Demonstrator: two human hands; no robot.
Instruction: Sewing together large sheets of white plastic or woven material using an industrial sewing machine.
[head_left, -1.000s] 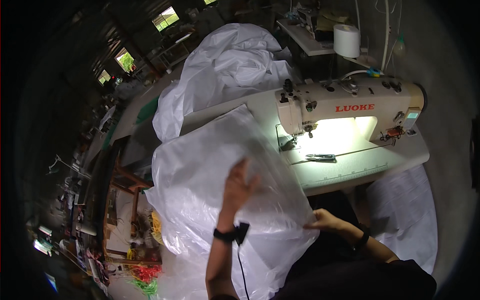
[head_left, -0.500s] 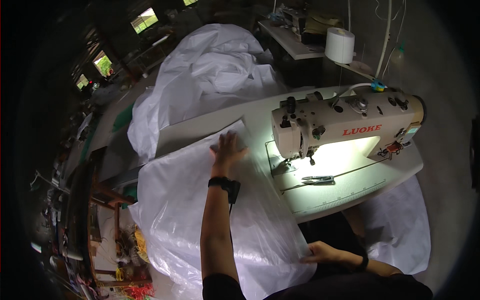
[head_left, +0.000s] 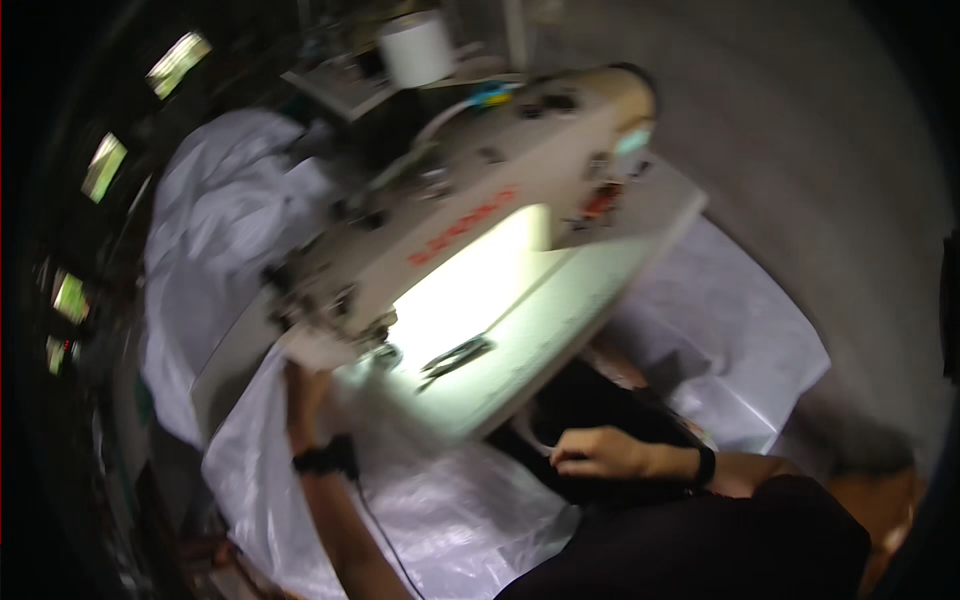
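Observation:
A large white plastic sheet [head_left: 430,505] drapes over the near left side of the sewing machine table and my lap. My left hand [head_left: 306,392] lies on the sheet beside the needle end of the sewing machine [head_left: 470,215]. The machine's head and blur hide its fingertips. My right hand [head_left: 600,453] is over my lap, in front of the table's near edge, with its fingers curled closed. A pale strip touches its fingertips, too blurred to identify. Small thread snips [head_left: 456,358] rest on the lit machine bed, near neither hand.
Bunched white sheeting [head_left: 235,185] is heaped beyond the table at the left. More white sheeting [head_left: 715,320] hangs at the right, below the table. A white thread cone [head_left: 417,50] stands behind the machine. A cord [head_left: 385,535] runs from my left wrist.
The view has swung right and tilted. My left hand has moved from flat on the sheet to beside the machine's needle end. My right hand has come away from the sheet's near edge.

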